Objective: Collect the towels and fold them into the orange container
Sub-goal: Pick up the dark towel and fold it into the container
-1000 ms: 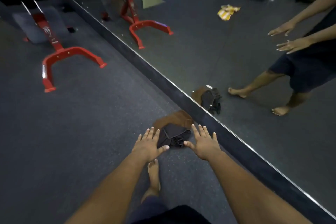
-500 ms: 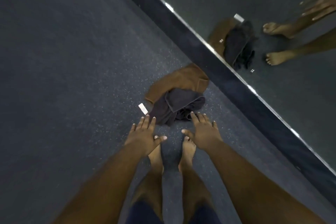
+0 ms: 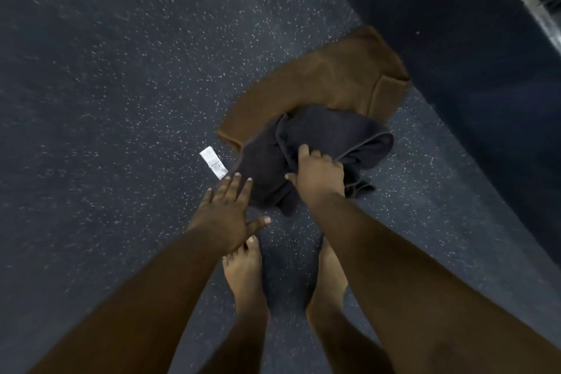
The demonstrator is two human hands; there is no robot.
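Your right hand (image 3: 318, 174) now grips the dark towel (image 3: 318, 143): fingers curled into a fold near its middle, thumb on the near side. Half a sec ago that hand hovered flat, just short of the cloth, so contact and grasp are new. Your left hand (image 3: 226, 212) is open, fingers straight, tips at the towel's left edge next to the white care label (image 3: 214, 165); can't tell if they touch the cloth or only overlap it in view. It has come fwd too, w/o closing.

Location: dark towel lies crumpled on the speckled floor (image 3: 121, 100), just ahead of your bare feet (image 3: 243, 276), partly on top of the brown towel (image 3: 328, 79). Brown towel is spread flatter, far corner close to the dark base strip (image 3: 455, 55) under the mirror.

Assessment: collection step started, nothing lifted yet. Dark towel is bunched, so a one-hand lift will prob. leave loose ends dangling; left hand is well placed to gather the label side. Risk: pulling dark towel may drag the brown one under it. Orange container not in view, so folding and placement remain outstanding.
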